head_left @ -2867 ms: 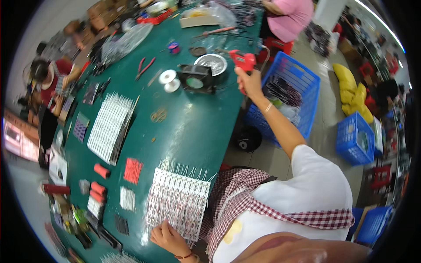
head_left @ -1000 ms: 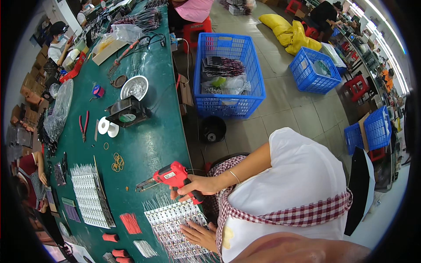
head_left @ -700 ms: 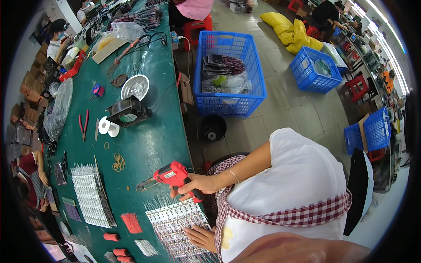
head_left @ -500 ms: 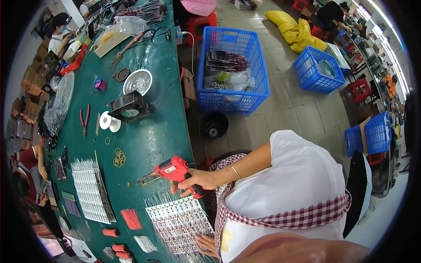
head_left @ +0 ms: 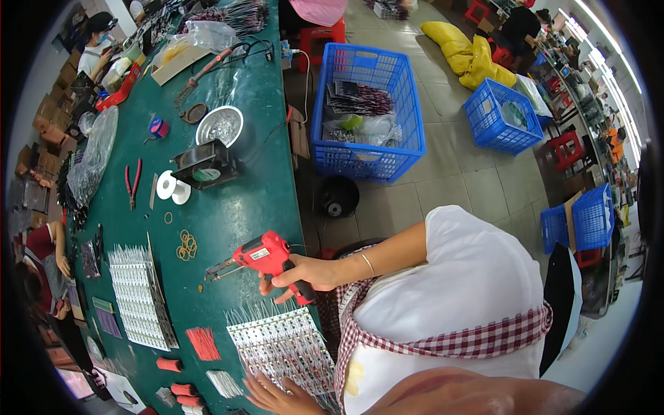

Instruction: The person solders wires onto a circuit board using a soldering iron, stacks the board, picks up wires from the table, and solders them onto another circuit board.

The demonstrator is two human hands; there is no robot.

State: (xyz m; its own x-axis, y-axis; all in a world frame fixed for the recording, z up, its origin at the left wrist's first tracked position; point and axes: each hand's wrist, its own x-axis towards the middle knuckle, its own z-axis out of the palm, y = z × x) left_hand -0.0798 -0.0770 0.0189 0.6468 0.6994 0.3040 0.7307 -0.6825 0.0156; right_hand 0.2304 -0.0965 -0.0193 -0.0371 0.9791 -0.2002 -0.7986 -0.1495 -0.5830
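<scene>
My right hand is wrapped round the grip of a red soldering gun. Its metal tip points left over the green table, just beyond a white circuit board panel. Rows of small components and thin wire leads cover that panel. Along the panel's near lower edge, my left hand lies with fingers spread, partly cut off by the frame. A bundle of red wires and a bundle of white wires lie beside the panel.
A second wired panel lies further left. Pliers, a white spool, a small black fan, rubber bands and a metal bowl sit on the table. A blue crate stands on the floor. Other people work nearby.
My left hand has slid left along the panel's lower edge, with its fingers now spread. The soldering gun in my right hand has shifted slightly left and up.
</scene>
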